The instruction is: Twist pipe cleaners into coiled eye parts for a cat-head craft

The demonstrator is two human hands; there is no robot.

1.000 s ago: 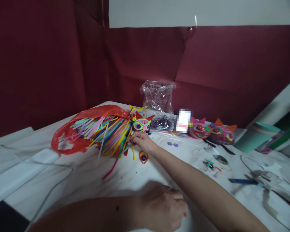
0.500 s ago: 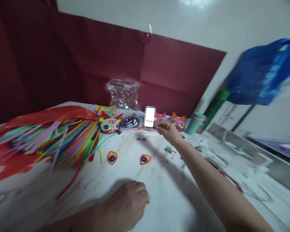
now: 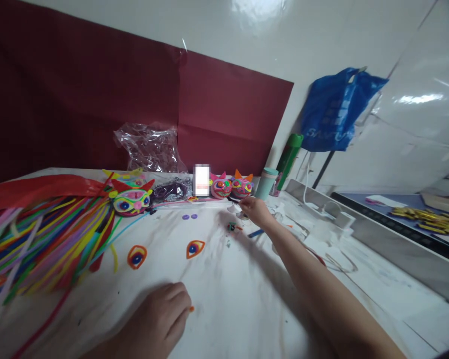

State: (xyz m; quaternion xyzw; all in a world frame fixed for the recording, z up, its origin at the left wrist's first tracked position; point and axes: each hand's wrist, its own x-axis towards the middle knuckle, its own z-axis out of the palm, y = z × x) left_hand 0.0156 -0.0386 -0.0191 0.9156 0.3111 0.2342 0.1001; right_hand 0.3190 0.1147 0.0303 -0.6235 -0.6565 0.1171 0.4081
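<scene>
My left hand (image 3: pixel 168 310) rests on the white table (image 3: pixel 224 309) with its fingers curled closed. A small orange piece (image 3: pixel 191 309) pokes out at its fingertips; the rest of it is hidden. Farther off, my right hand (image 3: pixel 255 210) reaches to the back right, thumb and fingers pinched together above some small bits. What it holds, if anything, cannot be made out. Between the hands and the back lie two orange-edged eye shapes with blue centres, a left eye shape (image 3: pixel 136 257) and a right eye shape (image 3: pixel 195 249). Two purple discs (image 3: pixel 189 217) lie behind them.
Many coloured fuzzy strips (image 3: pixel 60 239) spread on the left by a colourful animal head (image 3: pixel 130 202). Along the back stand a phone (image 3: pixel 201 180), a pink head (image 3: pixel 220 186), an orange-eared head (image 3: pixel 242 185) and a mint cup (image 3: pixel 267 183). Cables (image 3: pixel 340 262) lie right.
The view has turned right, so the scene sits farther left. My right hand has moved right, from beside the phone to the small bits before the cup. My left hand stays closed around the orange piece.
</scene>
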